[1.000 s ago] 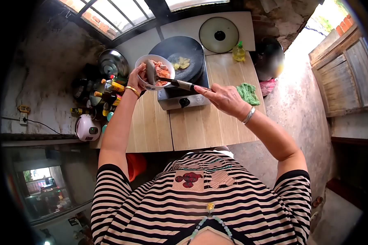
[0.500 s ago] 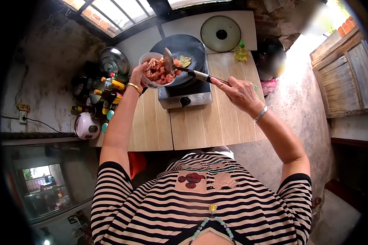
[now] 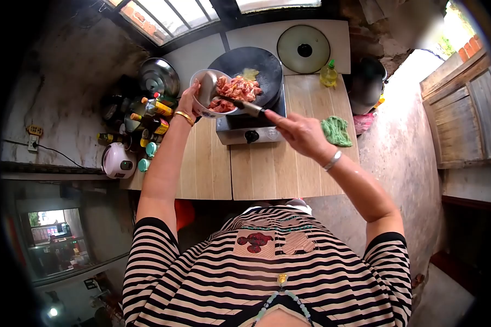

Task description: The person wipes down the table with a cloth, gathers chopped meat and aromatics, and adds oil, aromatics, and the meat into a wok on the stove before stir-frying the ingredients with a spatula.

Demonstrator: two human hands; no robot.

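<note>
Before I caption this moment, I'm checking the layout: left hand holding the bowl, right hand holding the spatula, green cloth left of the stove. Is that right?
One slip: the head view shows the green cloth right of the stove, not left. The left hand does hold the bowl and the right hand the spatula.

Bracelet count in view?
2. Gold bracelet on the wrist of the left hand, which holds the bowl; silver bracelet on the wrist of the right hand, which holds the spatula. Both wrists are in plain view.
</note>
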